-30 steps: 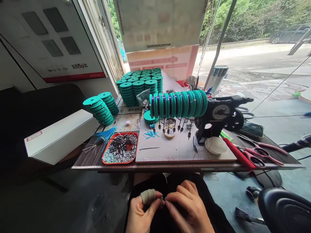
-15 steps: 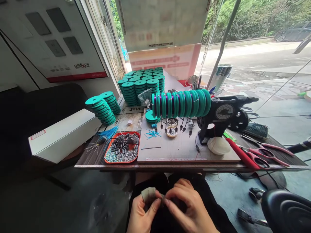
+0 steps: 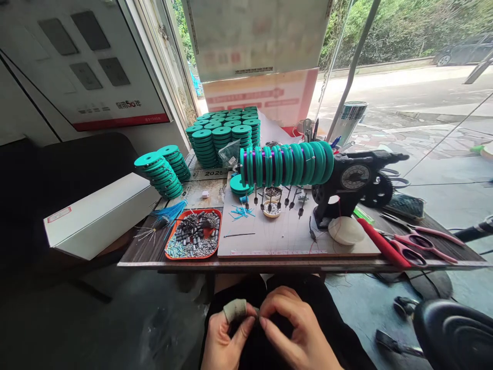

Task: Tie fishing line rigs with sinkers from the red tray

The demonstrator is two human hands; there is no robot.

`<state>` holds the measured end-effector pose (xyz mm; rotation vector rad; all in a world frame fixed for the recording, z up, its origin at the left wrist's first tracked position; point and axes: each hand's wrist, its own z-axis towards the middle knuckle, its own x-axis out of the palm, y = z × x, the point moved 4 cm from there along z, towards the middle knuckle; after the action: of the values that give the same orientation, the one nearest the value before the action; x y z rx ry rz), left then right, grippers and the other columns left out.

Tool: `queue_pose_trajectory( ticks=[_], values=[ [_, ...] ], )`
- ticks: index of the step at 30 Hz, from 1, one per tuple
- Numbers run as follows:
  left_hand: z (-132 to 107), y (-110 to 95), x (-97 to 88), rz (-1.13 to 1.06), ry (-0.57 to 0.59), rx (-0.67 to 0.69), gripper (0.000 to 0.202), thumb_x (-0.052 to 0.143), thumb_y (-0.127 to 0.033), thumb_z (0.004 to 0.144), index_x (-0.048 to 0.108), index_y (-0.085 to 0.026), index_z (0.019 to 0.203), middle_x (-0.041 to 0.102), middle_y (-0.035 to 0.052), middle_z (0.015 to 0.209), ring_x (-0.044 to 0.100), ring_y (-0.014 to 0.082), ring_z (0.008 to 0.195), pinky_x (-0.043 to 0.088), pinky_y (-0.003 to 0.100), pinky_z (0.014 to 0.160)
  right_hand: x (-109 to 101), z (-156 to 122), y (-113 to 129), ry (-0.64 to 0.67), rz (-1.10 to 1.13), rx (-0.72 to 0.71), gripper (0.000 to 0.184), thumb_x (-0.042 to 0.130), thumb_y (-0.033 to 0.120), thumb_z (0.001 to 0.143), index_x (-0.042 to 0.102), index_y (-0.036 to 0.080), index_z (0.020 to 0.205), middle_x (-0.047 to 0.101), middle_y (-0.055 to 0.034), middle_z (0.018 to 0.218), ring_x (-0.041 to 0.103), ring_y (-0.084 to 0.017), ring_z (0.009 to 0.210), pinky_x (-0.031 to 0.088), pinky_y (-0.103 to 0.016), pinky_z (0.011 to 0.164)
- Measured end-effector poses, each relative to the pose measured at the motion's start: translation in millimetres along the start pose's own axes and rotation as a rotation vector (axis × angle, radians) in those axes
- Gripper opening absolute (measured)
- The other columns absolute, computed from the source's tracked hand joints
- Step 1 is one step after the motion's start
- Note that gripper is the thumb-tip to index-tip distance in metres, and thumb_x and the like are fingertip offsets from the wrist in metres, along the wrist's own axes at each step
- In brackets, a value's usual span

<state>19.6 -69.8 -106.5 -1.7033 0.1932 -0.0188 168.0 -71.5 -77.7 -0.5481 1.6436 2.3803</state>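
Hard to make out between left hand point(image 3: 224, 339) and right hand point(image 3: 302, 331): a tiny greyish piece point(image 3: 257, 311), mostly covered by fingertips, too small and blurred to name more closely. Looks dull and short, just a sliver in sight, poised over black trousers point(image 3: 323, 298) on the near side of the table point(image 3: 133, 254). On the left, thumb and forefinger pinched on the piece, a beige finger sleeve point(image 3: 234, 310) around the forefinger, other fingers tucked out of sight. On the right, thumb and forefinger nearly together at the right side of the piece, other fingers curled; impossible to tell whether gripping or only touching. Both forearms cut off by the bottom edge. Beyond, on the table, a black winding machine point(image 3: 355, 177), dial marks illegible, with a row of teal spools point(image 3: 296, 164) on a mostly concealed shaft. Below the row, small black weights point(image 3: 301, 211) on lines barely discernible against the pale board point(image 3: 246, 246). To the left, a red-orange tray point(image 3: 220, 231) full of heaped dark and silvery bits, hard to separate by eye. At lower right, a black stool point(image 3: 454, 329), cropped by the frame.
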Motion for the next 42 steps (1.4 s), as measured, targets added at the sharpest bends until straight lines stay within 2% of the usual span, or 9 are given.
queue_pose_trajectory(
  ticks=[11, 17, 23, 32, 42],
  values=[
    [1.5, -3.3, 2.4, 0.019, 0.010, 0.024, 0.016, 0.067, -0.036, 0.074, 0.069, -0.020, 0.071, 0.068, -0.0014, 0.068, 0.061, 0.0118, 0.068, 0.046, 0.013, 0.067, 0.3, -0.2, -1.1, 0.004, -0.024, 0.013, 0.010, 0.055, 0.014, 0.074, 0.055, 0.014, 0.064, 0.059, 0.0013, 0.064, 0.054, -0.007, 0.066, 0.038, -0.017, 0.066],
    [-1.1, -8.4, 3.4, -0.018, -0.047, -0.004, 0.019, 0.068, -0.038, 0.071, 0.070, -0.018, 0.071, 0.068, 0.0002, 0.068, 0.061, 0.0141, 0.069, 0.047, 0.016, 0.069, -0.1, -1.0, -1.5, 0.005, -0.029, 0.028, 0.011, 0.055, 0.015, 0.075, 0.056, 0.014, 0.063, 0.059, 0.0004, 0.065, 0.054, -0.008, 0.067, 0.040, -0.018, 0.066],
    [1.2, -3.0, 2.3, -0.016, -0.015, 0.008, 0.018, 0.069, -0.037, 0.071, 0.070, -0.019, 0.070, 0.068, -0.0002, 0.067, 0.061, 0.0134, 0.069, 0.048, 0.015, 0.067, 0.8, -2.6, -5.5, 0.060, -0.046, 0.061, 0.009, 0.054, 0.014, 0.075, 0.058, 0.015, 0.067, 0.060, -0.0006, 0.069, 0.056, -0.009, 0.071, 0.041, -0.019, 0.068],
    [0.9, -5.3, 2.2, -0.013, -0.011, -0.004, 0.017, 0.069, -0.037, 0.072, 0.069, -0.020, 0.069, 0.067, -0.0010, 0.068, 0.061, 0.0124, 0.069, 0.047, 0.014, 0.067, -0.2, -0.2, -1.4, 0.005, -0.039, 0.030, 0.012, 0.054, 0.016, 0.075, 0.057, 0.014, 0.064, 0.059, -0.0003, 0.064, 0.055, -0.009, 0.067, 0.040, -0.018, 0.064],
    [2.3, -2.4, 0.7, 0.018, -0.010, 0.002, 0.017, 0.070, -0.037, 0.071, 0.070, -0.020, 0.070, 0.068, -0.0009, 0.068, 0.061, 0.0128, 0.069, 0.047, 0.014, 0.067, 0.7, -1.1, -5.2, 0.035, -0.040, 0.074, 0.011, 0.054, 0.016, 0.075, 0.059, 0.015, 0.066, 0.060, -0.0009, 0.067, 0.055, -0.009, 0.068, 0.041, -0.019, 0.066]
  ],
)
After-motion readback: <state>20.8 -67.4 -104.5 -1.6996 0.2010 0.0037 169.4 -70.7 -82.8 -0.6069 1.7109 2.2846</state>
